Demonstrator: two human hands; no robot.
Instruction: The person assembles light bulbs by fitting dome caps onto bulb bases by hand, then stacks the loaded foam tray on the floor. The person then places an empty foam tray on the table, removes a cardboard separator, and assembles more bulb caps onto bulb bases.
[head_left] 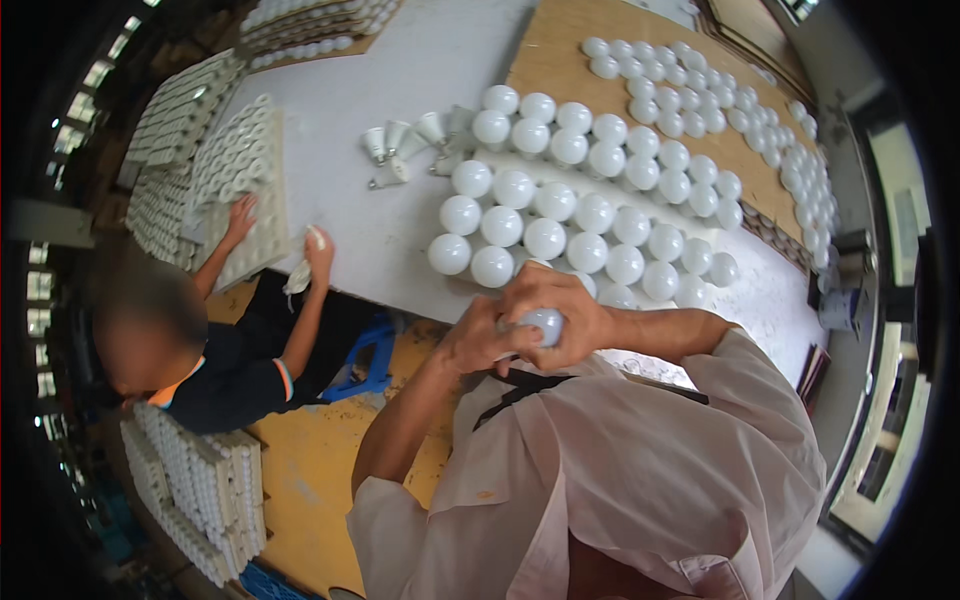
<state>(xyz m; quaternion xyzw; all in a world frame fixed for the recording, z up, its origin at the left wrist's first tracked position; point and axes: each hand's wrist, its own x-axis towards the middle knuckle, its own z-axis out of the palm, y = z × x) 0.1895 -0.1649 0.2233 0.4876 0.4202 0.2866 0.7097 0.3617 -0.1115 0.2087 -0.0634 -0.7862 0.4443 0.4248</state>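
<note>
Globe light bulb (543, 326), one: glossy, white, rounded; gripped by curled fingers of left hand (474, 336) and right hand (562, 303), just beside ranked globe bulbs (545, 239). Slippage could be caused by the smooth dome; neighbouring bulbs might then be knocked. Tabletop (390, 240): pale, flat. Shirt (650, 450): creased cloth.

Yellow floor (325, 480), white table (350, 240), bright windows (97, 74)
</note>
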